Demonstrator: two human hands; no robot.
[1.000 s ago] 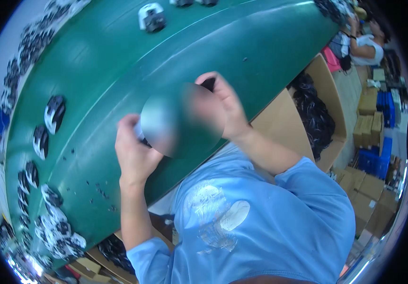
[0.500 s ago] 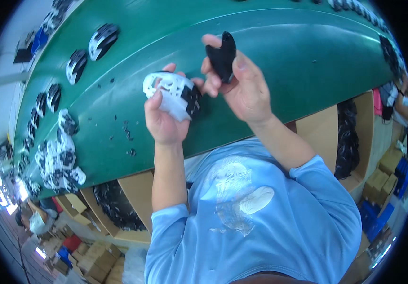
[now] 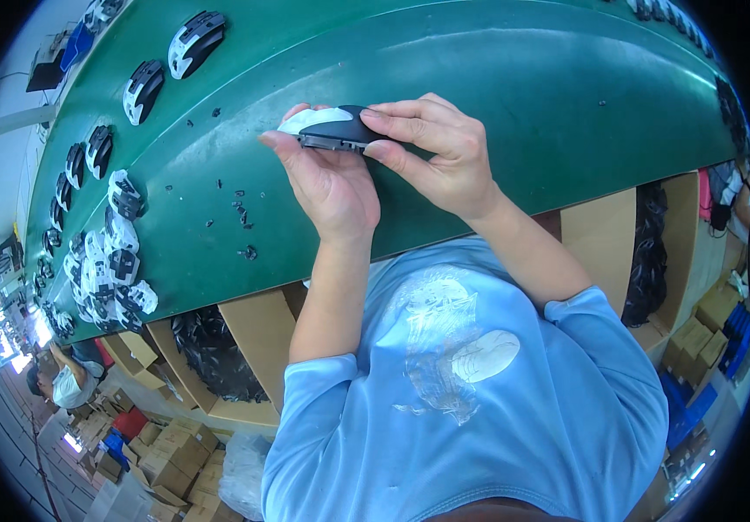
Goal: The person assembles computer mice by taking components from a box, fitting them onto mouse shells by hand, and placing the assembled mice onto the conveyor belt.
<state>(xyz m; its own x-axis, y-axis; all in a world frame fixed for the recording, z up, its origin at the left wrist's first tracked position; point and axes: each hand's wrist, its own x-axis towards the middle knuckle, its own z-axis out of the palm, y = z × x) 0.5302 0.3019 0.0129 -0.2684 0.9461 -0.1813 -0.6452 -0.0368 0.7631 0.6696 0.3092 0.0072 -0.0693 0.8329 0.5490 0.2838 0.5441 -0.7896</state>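
Observation:
A computer mouse shell [image 3: 333, 129], white at its left end and black toward the right, is held above the green table between both hands. My left hand [image 3: 333, 190] supports it from below and at the left end, its fingers partly hidden behind the shell. With thumb and fingertips, my right hand [image 3: 440, 150] pinches the black right end. A dark slotted edge shows along the shell's near side. Small black bits [image 3: 241, 210] lie scattered on the table left of my left hand.
The green table [image 3: 514, 113] curves across the view. White and black shells [image 3: 105, 270] are heaped at its left edge; more mouse shells [image 3: 197, 43] stand in a row beyond. Cardboard boxes of black parts [image 3: 218, 352] [image 3: 647, 252] stand below the near edge. A person [image 3: 70, 383] is at the far left.
My right hand has brought the black forked piece left onto the white shell, and both are now together. The shell has been turned to show its side. The view has shifted slightly.

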